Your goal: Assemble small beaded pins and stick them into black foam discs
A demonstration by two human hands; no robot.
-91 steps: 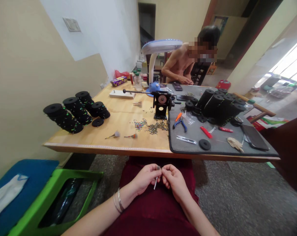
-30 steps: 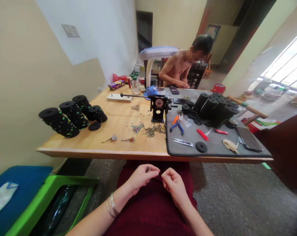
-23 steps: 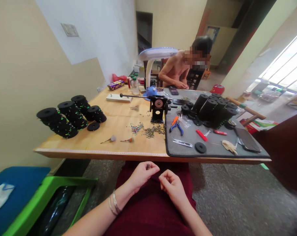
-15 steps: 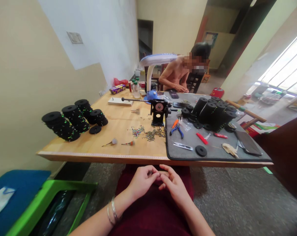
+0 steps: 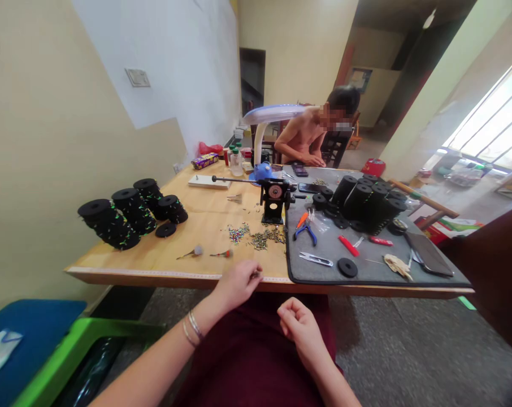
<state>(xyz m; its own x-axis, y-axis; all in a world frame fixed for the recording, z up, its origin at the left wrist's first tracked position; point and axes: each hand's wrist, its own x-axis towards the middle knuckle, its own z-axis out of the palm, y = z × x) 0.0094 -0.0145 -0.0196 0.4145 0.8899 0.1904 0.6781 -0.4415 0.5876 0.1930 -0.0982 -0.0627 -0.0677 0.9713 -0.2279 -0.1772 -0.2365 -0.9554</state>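
My left hand (image 5: 238, 286) is at the front edge of the wooden table (image 5: 146, 265), fingers curled together around something too small to make out. Just beyond it lie a pile of small brass-coloured pieces (image 5: 264, 238) and a cluster of multicoloured bits (image 5: 238, 233). My right hand (image 5: 300, 323) is held over my lap, lower and to the right, with its fingers closed; whatever they may hold is hidden. Two small feather-like tufts, one grey (image 5: 195, 250) and one orange-banded (image 5: 227, 254), rest left of the piles.
A black hand-cranked winder (image 5: 273, 210) stands mid-table. Stacked black foam spools stand at left (image 5: 126, 217) and right (image 5: 349, 192). On the grey mat (image 5: 324, 277) lie blue pliers (image 5: 309, 233), thread snips (image 5: 315, 259) and a black foam disc (image 5: 347, 267). A co-worker (image 5: 300, 141) sits opposite.
My hands have come apart. The left has moved forward and up to the table edge; the right has closed its fingers and dropped slightly over my lap.
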